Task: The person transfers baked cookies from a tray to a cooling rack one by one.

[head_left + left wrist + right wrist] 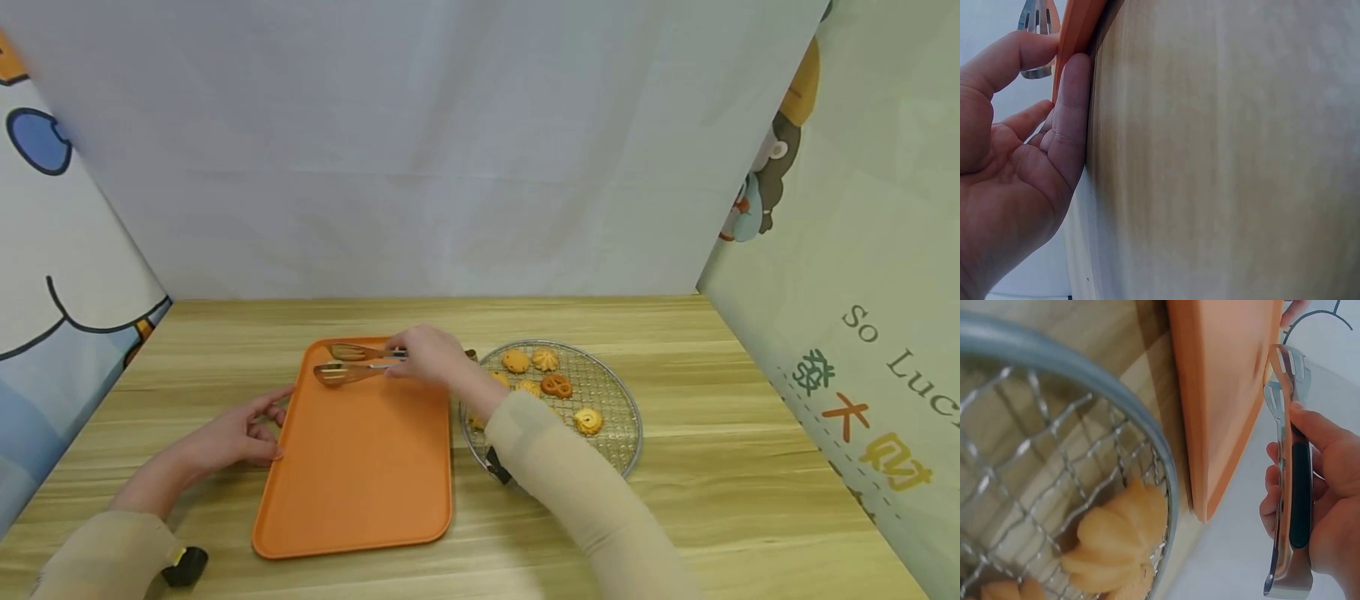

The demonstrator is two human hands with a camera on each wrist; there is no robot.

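Note:
In the head view my left hand (232, 437) is at the left edge of an orange tray (360, 483). The left wrist view shows the thumb and fingers pinching the tray's rim (1079, 25). Near the tray's far end, my right hand (431, 358) grips metal serving tongs (348, 373) with slotted heads, which point left over the tray. Dark grips line the tongs (1300, 494) in the right wrist view, and their two heads stand slightly apart. Part of the tongs' handle is hidden by the right hand in the head view.
Right of the tray lies a round wire mesh rack (637, 417) with several cookies, among them a pretzel-shaped one (557, 385) and a round one (588, 421). The right forearm covers part of it. A pale cloth (450, 167) hangs behind the wooden table (720, 467).

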